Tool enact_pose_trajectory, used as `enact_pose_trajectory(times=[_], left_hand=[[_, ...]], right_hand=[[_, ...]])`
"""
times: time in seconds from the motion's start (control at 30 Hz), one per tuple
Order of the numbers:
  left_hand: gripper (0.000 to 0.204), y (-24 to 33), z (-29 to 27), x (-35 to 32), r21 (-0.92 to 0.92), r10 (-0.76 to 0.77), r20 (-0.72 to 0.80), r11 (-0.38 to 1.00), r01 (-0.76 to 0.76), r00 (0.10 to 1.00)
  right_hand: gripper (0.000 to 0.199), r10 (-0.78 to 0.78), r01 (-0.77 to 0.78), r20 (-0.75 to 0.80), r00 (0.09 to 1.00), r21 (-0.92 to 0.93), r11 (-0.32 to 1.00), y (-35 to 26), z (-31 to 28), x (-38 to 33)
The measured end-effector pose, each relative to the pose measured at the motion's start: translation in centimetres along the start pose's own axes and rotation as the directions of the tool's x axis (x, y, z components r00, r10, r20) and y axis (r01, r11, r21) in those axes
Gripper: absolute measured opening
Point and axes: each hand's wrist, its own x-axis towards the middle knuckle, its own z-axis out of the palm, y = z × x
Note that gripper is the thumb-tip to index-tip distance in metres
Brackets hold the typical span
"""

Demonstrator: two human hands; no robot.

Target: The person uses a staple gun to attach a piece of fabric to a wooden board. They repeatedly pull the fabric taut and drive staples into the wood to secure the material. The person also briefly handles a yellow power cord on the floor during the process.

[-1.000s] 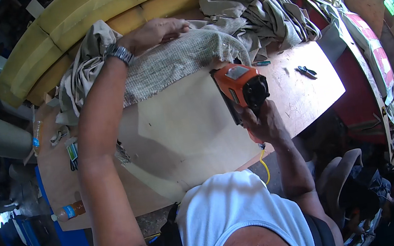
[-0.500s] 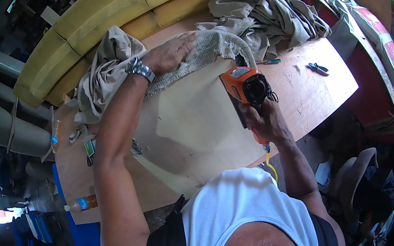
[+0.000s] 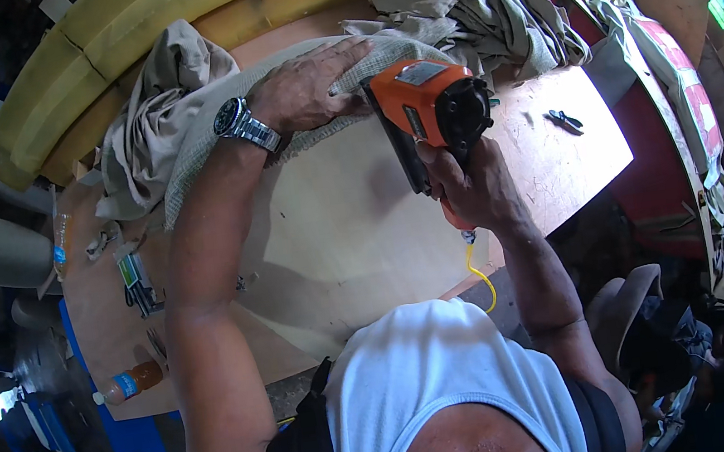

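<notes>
My right hand (image 3: 477,182) grips the handle of an orange and black air staple gun (image 3: 430,100), which has a yellow hose (image 3: 478,275) trailing from its base. The gun's front end is at the edge of a grey woven fabric (image 3: 221,126), close to my left fingertips; whether it touches is hidden. The fabric lies along the far curved edge of a pale flat panel (image 3: 334,220). My left hand (image 3: 307,87), with a metal watch (image 3: 246,126) at the wrist, presses on this fabric with fingers stretched out and thumb apart.
Pliers (image 3: 565,121) lie right on the wooden table (image 3: 119,322). A bottle of orange drink (image 3: 131,382) lies left, with a small green-and-white box (image 3: 130,270) farther up. Bunched grey cloth (image 3: 480,9) and a yellow cushioned sofa piece (image 3: 196,10) stand at the far side.
The staple gun has moved left and up toward my left hand. My left thumb has spread from the fingers on the fabric. The whole view has shifted slightly.
</notes>
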Motion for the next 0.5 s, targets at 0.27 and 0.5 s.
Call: enact_pose_trajectory(times=[0.27, 0.5], left_hand=[[0.109, -0.1, -0.9, 0.0, -0.251, -0.011, 0.07, 0.968, 0.029, 0.997], [0.07, -2.9, -2.8, -1.0, -0.825, -0.126, -0.106, 0.565, -0.017, 0.986]], right_hand=[[0.031, 0.038, -0.038, 0.009, 0.999, -0.011, 0.999, -1.6, 0.2, -0.4], [0.035, 0.071, -0.066, 0.05, 0.996, -0.089, 0.994, 0.1, 0.3, -0.7]])
